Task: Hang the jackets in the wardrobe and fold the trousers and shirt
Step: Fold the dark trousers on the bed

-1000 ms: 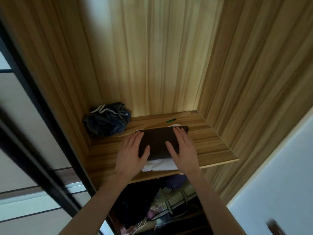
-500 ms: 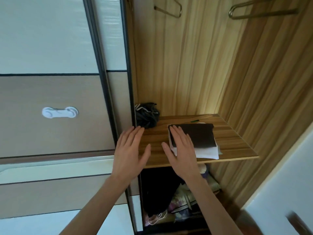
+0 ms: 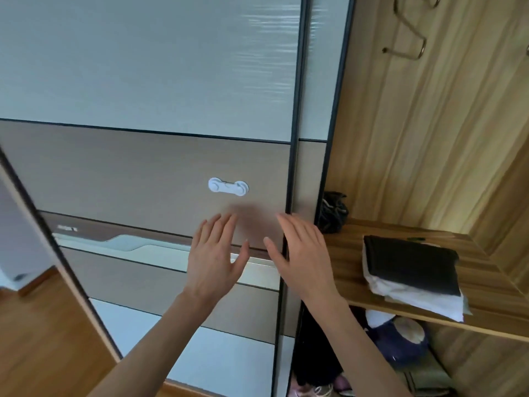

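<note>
While the wardrobe stands open on the right, its sliding door (image 3: 160, 167) fills the left and middle of the view, with a white plastic latch (image 3: 228, 186) stuck on the brown band of the door. On the wooden shelf (image 3: 486, 293) at about 3 o'clock lies a folded dark garment (image 3: 412, 265) on top of a folded white garment (image 3: 423, 299); whether these are the trousers and the shirt I cannot tell. A dark crumpled cloth (image 3: 333, 212) sits at the back left corner of the shelf, close to the door's edge, well apart from the folded pile. At 1 o'clock, bare metal hangers (image 3: 412, 38) hang in front of the wooden back wall (image 3: 415, 124). Under the shelf, at 5 o'clock, dark clothes and some bags or soft things are packed together; they are too unclear to name.

The left hand (image 3: 214, 259) is in front of the door, fingers straight and spread, holding nothing. The right hand (image 3: 303, 253) is beside it, at the dark frame edge of the door, also flat with straight fingers and nothing in it. I cannot tell if either hand touches the door. Both hands are apart from the folded pile.

A wooden floor (image 3: 37, 339) shows at 8 o'clock.
</note>
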